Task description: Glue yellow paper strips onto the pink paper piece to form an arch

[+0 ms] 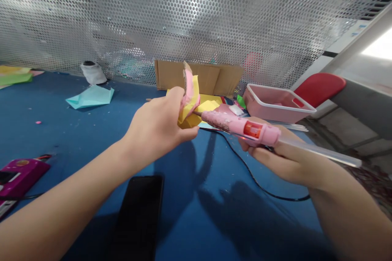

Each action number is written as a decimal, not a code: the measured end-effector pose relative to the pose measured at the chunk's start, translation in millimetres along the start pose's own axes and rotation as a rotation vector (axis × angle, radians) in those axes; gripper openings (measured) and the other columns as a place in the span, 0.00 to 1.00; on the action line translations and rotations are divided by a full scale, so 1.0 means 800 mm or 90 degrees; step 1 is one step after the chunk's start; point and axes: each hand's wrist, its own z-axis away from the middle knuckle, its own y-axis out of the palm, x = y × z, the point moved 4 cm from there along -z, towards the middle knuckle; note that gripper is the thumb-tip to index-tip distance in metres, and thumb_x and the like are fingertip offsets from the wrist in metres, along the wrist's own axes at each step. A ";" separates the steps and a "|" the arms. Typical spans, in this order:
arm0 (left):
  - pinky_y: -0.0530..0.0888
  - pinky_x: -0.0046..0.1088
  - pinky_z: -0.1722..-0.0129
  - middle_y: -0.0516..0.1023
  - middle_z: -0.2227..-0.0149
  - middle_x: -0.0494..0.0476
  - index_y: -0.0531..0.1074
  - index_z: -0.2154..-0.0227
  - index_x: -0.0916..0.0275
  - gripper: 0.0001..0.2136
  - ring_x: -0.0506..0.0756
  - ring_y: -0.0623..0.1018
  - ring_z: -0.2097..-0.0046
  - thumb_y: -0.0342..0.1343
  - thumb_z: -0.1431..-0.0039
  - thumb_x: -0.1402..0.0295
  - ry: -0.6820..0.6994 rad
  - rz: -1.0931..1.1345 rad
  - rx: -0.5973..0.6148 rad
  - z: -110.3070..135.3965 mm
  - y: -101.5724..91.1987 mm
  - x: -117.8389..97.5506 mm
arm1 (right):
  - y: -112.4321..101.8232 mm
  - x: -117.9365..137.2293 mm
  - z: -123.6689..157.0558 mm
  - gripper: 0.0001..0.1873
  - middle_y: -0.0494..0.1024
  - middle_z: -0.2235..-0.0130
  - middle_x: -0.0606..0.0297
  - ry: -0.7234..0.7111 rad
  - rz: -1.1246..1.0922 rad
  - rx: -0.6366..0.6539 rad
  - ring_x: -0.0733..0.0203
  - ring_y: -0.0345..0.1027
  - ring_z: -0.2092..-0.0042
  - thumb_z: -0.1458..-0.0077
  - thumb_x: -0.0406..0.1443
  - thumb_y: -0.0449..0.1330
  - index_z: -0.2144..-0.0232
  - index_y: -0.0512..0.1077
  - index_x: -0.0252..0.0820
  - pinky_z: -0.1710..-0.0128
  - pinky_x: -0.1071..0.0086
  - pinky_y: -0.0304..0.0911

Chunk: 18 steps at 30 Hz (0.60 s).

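Note:
My left hand (pixel 162 120) is closed around a craft piece of pink and yellow paper (pixel 190 100) with a torn cardboard edge at its top. In my right hand (pixel 275 153) is a pink hot glue gun (pixel 234 125), its barrel pointing left. The nozzle tip meets or nearly meets the yellow paper; I cannot tell whether they touch. A clear glue stick (pixel 330 155) sticks out of the back of the gun. My right fingers wrap the handle and are partly hidden by the gun's body.
A black phone (pixel 137 216) lies in front on the blue table (pixel 180 195). A black cable (pixel 245 167) curves below my right hand. Farther back are a pink basket (pixel 275 104), cardboard (pixel 220 79) and light-blue paper (pixel 90 97). A purple device (pixel 23 175) sits left.

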 end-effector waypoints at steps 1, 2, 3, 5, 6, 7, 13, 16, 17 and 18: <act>0.58 0.28 0.75 0.70 0.73 0.50 0.55 0.69 0.57 0.18 0.58 0.75 0.69 0.59 0.53 0.55 0.004 0.001 -0.001 0.000 0.000 0.000 | 0.002 0.001 -0.001 0.08 0.77 0.68 0.67 0.027 -0.035 0.008 0.65 0.70 0.71 0.44 0.32 0.54 0.62 0.71 0.44 0.73 0.73 0.67; 0.58 0.28 0.75 0.69 0.73 0.50 0.55 0.69 0.57 0.18 0.58 0.75 0.69 0.59 0.53 0.56 0.007 0.002 -0.002 0.001 0.000 -0.001 | 0.004 0.003 -0.002 0.09 0.78 0.67 0.67 0.050 -0.072 0.019 0.65 0.71 0.71 0.44 0.33 0.54 0.60 0.71 0.43 0.74 0.73 0.67; 0.58 0.28 0.75 0.69 0.74 0.49 0.54 0.70 0.57 0.18 0.58 0.75 0.70 0.59 0.53 0.56 0.008 0.003 -0.003 0.001 0.000 -0.001 | 0.007 0.005 -0.003 0.10 0.78 0.67 0.66 0.066 -0.102 0.029 0.64 0.71 0.71 0.44 0.34 0.55 0.59 0.71 0.42 0.74 0.73 0.66; 0.57 0.28 0.75 0.68 0.74 0.49 0.54 0.70 0.57 0.19 0.58 0.74 0.70 0.59 0.53 0.56 0.008 0.006 -0.004 0.001 0.000 -0.001 | 0.008 0.007 -0.002 0.09 0.79 0.69 0.66 0.081 -0.091 -0.024 0.64 0.71 0.73 0.45 0.36 0.55 0.62 0.71 0.42 0.76 0.73 0.65; 0.57 0.28 0.75 0.68 0.74 0.49 0.53 0.70 0.57 0.19 0.57 0.74 0.71 0.59 0.53 0.56 0.008 0.008 -0.006 0.001 -0.001 -0.001 | 0.008 0.009 -0.001 0.09 0.79 0.69 0.65 0.077 -0.070 -0.055 0.63 0.71 0.73 0.45 0.36 0.55 0.62 0.71 0.42 0.76 0.72 0.65; 0.57 0.28 0.75 0.67 0.74 0.49 0.53 0.70 0.57 0.19 0.57 0.73 0.71 0.59 0.54 0.56 0.009 0.011 -0.007 0.001 -0.001 -0.001 | 0.007 0.010 0.000 0.09 0.79 0.69 0.64 0.064 -0.048 -0.092 0.63 0.71 0.73 0.46 0.37 0.55 0.62 0.71 0.42 0.76 0.72 0.64; 0.57 0.27 0.74 0.66 0.75 0.47 0.54 0.70 0.57 0.20 0.54 0.71 0.73 0.60 0.54 0.55 0.030 0.028 -0.022 0.002 -0.002 -0.002 | 0.006 0.019 0.002 0.04 0.75 0.75 0.65 -0.017 0.079 -0.179 0.64 0.66 0.76 0.49 0.35 0.56 0.67 0.68 0.43 0.77 0.72 0.61; 0.56 0.27 0.75 0.65 0.76 0.47 0.54 0.71 0.57 0.20 0.54 0.70 0.74 0.60 0.54 0.56 0.039 0.038 -0.021 0.003 -0.001 -0.003 | 0.007 0.023 0.002 0.02 0.67 0.79 0.69 -0.032 0.114 -0.209 0.66 0.58 0.79 0.50 0.34 0.56 0.72 0.65 0.44 0.80 0.72 0.56; 0.56 0.27 0.76 0.65 0.76 0.47 0.54 0.71 0.57 0.20 0.54 0.70 0.74 0.60 0.54 0.56 0.040 0.039 -0.019 0.004 -0.001 -0.004 | 0.007 0.023 0.003 0.02 0.66 0.79 0.69 -0.035 0.119 -0.214 0.66 0.57 0.79 0.50 0.34 0.56 0.73 0.64 0.44 0.80 0.72 0.56; 0.56 0.27 0.76 0.65 0.76 0.47 0.54 0.70 0.57 0.20 0.54 0.70 0.74 0.61 0.54 0.56 0.041 0.039 -0.017 0.004 -0.001 -0.004 | 0.008 0.024 0.003 0.02 0.65 0.79 0.69 -0.040 0.123 -0.215 0.66 0.56 0.78 0.50 0.34 0.56 0.73 0.64 0.44 0.80 0.72 0.55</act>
